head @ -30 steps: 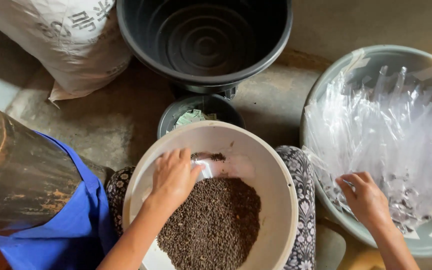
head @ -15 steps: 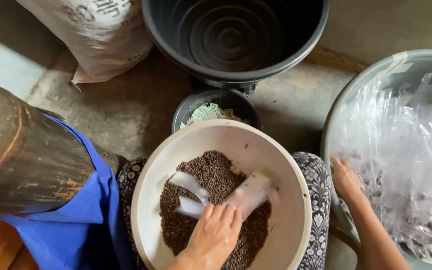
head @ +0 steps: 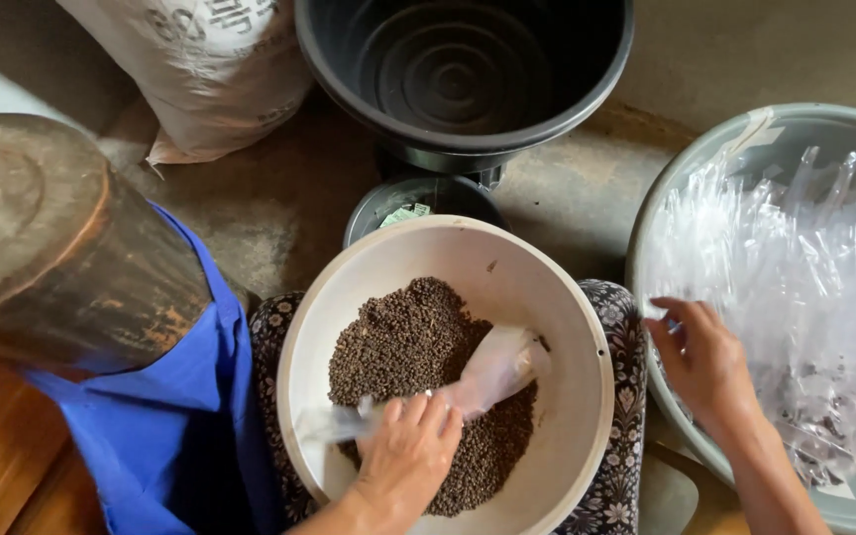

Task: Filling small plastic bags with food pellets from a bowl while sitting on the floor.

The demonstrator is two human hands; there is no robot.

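Clear plastic bag (head: 468, 381) lies gripped in the closed left hand (head: 406, 451), its mouth in the dark seeds (head: 403, 347) near the cream bowl's (head: 587, 416) front. The right hand (head: 705, 362), loosely curled, touches clear bags (head: 804, 287) at the grey basin's (head: 686, 178) left edge.

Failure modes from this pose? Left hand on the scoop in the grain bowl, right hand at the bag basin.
1. The cream bowl seems to rest on the lap; a hard push by the left hand might tip it.
2. The pale scoop lies low in the dark grains; some may spill.
3. The right hand may snag several clear bags.
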